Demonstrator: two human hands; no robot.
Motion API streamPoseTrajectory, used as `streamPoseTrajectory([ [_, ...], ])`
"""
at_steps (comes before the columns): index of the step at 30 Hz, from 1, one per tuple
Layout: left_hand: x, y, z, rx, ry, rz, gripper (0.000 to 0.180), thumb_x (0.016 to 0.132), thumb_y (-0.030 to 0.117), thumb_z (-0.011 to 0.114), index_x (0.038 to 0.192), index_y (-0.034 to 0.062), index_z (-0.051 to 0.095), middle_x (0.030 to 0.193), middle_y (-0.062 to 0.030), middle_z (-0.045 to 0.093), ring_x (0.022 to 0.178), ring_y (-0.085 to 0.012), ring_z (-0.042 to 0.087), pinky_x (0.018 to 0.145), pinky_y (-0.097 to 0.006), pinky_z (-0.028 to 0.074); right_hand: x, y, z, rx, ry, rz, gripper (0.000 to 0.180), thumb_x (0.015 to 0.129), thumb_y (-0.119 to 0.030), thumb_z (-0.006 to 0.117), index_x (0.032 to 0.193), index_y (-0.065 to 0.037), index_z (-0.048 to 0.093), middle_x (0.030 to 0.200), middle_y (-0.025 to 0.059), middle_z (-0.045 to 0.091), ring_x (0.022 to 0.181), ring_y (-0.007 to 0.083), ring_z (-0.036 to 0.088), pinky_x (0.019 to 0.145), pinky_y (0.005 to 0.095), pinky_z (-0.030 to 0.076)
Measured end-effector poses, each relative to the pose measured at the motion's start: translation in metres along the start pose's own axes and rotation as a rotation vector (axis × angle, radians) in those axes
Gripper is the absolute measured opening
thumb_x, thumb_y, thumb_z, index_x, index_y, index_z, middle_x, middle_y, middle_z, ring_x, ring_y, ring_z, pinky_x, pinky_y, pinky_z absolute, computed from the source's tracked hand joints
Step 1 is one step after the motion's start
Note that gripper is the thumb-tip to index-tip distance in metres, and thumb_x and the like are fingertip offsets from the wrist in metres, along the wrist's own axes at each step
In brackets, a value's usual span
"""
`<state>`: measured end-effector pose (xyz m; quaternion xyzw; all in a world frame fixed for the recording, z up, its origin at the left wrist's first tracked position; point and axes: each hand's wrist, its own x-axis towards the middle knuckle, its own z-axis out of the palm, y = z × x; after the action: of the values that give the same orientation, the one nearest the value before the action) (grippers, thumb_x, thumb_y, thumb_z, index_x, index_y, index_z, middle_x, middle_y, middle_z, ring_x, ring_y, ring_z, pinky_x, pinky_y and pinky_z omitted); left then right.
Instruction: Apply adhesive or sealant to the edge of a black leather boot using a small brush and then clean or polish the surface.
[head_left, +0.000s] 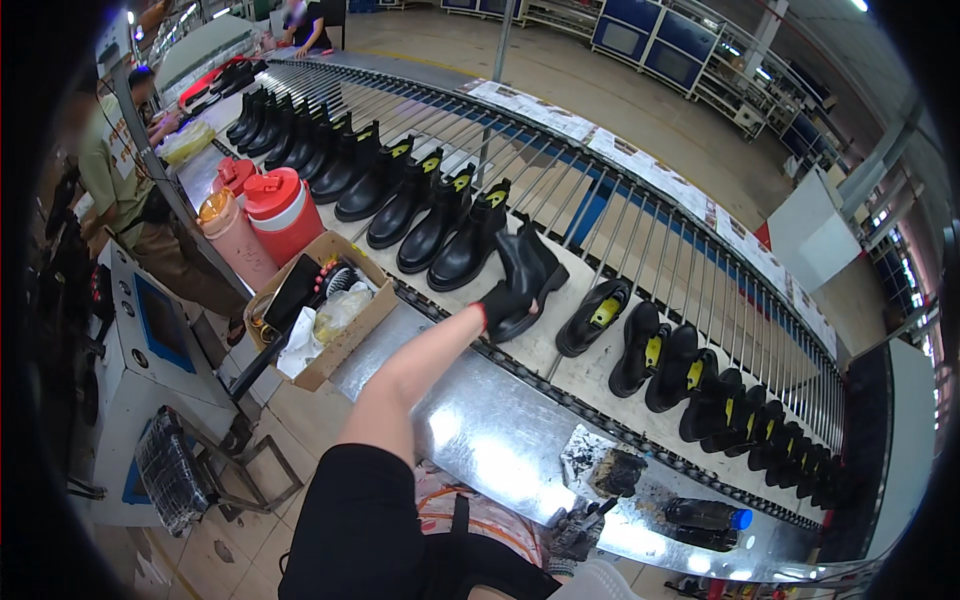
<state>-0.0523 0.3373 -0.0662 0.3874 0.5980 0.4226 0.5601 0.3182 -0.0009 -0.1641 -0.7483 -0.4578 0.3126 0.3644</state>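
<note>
A black ankle boot [528, 272] stands on the pale conveyor belt [560, 345], at the near end of a curving row of black boots [400, 190], and tilts toward the person. 1 hand [497, 305], in a black glove with a red cuff, is clenched around the boot's heel and sole at its near lower edge. Which of the 2 hands this is cannot be told for sure; it reads as the left, and the other is out of sight. Its bare forearm stretches straight out from a black sleeve at the lower edge, up and to the right across the shiny metal bench [480, 430].

Just right of the held boot lie low black shoes [640, 345] with yellow insoles. Left of the arm, a cardboard box [325, 300] holds a brush and rags, beside red jugs [280, 210].
</note>
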Motion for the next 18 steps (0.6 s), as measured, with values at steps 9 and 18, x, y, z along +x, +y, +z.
streamPoseTrajectory([
  [9, -0.225, -0.040, -0.002, 0.769, 0.181, 0.251, 0.075, 0.061, 0.036, 0.075, 0.119, 0.0006, 0.044, 0.101, -0.0214, 0.056, 0.092, -0.0378, 0.057, 0.081, -0.044, 0.046, 0.005, -0.021, 0.000, 0.143, 0.089, 0.046, 0.032, 0.091, -0.030, 0.059, 0.100, 0.001, 0.053, 0.079, 0.0105, 0.059, 0.067, 0.0221, 0.056, 0.059, 0.0350, 0.046],
  [18, -0.262, -0.084, 0.043, 0.975, 0.258, 0.192, 0.098, 0.056, 0.029, 0.077, 0.137, 0.0032, 0.028, 0.107, -0.0201, 0.047, 0.093, -0.0372, 0.049, 0.078, -0.049, 0.042, -0.006, -0.053, -0.019, 0.363, -0.142, 0.263, 0.033, 0.092, -0.023, 0.055, 0.116, -0.001, 0.049, 0.089, 0.0114, 0.060, 0.066, 0.0204, 0.056, 0.058, 0.0321, 0.049],
])
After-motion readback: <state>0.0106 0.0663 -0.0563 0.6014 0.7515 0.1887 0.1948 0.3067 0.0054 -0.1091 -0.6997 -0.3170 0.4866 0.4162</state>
